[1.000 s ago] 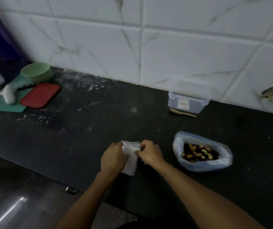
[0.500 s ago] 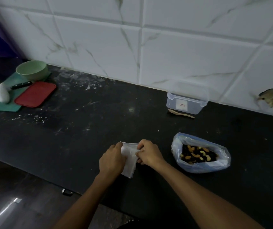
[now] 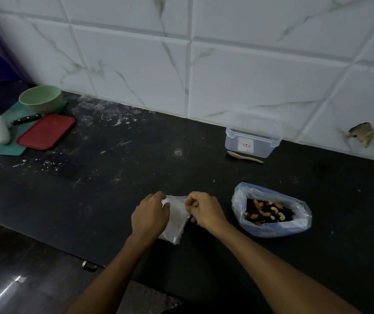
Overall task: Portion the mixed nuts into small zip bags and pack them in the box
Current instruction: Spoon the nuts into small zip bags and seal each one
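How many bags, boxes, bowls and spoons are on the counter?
Bags: 2, the small zip bag held by both hands and the big bag of nuts
Boxes: 1, the clear box
Bowls: 1, the green bowl
Spoons: 1, the wooden spoon
Total: 5

Matt scuffed black countertop [image 3: 118,177], glossy marbled tiles [image 3: 249,82], seemingly thin plastic zip bag [image 3: 177,216].

The nut bag [image 3: 272,210] is set right of the gripped zip bag [image 3: 175,217]; the box [image 3: 252,137] behind, with perhaps a spoon [image 3: 245,157] before it.
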{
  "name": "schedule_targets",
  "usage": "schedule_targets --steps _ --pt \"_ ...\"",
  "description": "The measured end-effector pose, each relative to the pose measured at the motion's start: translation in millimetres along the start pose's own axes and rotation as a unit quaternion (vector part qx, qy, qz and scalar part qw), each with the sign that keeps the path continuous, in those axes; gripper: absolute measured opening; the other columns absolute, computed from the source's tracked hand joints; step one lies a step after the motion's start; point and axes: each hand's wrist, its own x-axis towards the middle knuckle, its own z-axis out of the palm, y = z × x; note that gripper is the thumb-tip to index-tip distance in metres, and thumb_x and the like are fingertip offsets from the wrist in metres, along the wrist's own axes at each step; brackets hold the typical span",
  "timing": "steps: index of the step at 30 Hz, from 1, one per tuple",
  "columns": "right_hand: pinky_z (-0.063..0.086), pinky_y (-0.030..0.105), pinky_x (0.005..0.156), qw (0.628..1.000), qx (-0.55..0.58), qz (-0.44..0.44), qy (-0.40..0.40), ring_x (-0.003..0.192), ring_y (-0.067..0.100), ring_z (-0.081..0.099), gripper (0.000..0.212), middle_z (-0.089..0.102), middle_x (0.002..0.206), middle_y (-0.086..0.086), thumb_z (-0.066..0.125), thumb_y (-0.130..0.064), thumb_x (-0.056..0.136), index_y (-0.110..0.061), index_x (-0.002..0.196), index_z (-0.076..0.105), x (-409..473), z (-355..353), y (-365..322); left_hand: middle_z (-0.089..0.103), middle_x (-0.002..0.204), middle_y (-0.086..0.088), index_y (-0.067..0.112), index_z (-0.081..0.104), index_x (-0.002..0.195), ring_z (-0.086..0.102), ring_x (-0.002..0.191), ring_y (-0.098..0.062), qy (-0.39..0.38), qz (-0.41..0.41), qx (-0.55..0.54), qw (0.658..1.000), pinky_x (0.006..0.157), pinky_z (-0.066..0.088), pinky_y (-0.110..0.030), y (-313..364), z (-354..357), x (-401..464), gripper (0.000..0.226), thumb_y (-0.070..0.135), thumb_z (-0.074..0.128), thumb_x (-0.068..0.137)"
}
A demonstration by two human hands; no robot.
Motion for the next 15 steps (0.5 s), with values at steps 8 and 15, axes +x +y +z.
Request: schedule_targets --steps 8,15 --pt "0.056 0.023 0.057 0.992 0.115 0.045 0.017 0.069 0.016 0.07 0.009 0.069 0.082 0.002 0.06 -0.011 0.089 -0.019 0.085 0.062 -12 -32 -9 0.06 0.068 0.004 0.021 0.06 0.076 0.054 0.055 -0.008 0.034 0.018 -0.052 0.998 0.05 0.042 -0.024 30 -23 0 0.022 0.033 0.057 0.094" --pt "0.061 0.028 0.064 0.98 0.162 -0.009 0.112 0.071 0.01 0.07 0.005 0.07 0.081 0.0 0.067 -0.019 0.088 -0.015 0.088 0.068 -27 -74 -18 0.068 0.072 -0.001 0.012 0.066 0.079 0.067 0.069 -0.015 -0.072 0.021 -0.272 0.959 0.067 0.055 -0.03 88 -36 8 0.037 0.044 0.055 0.095"
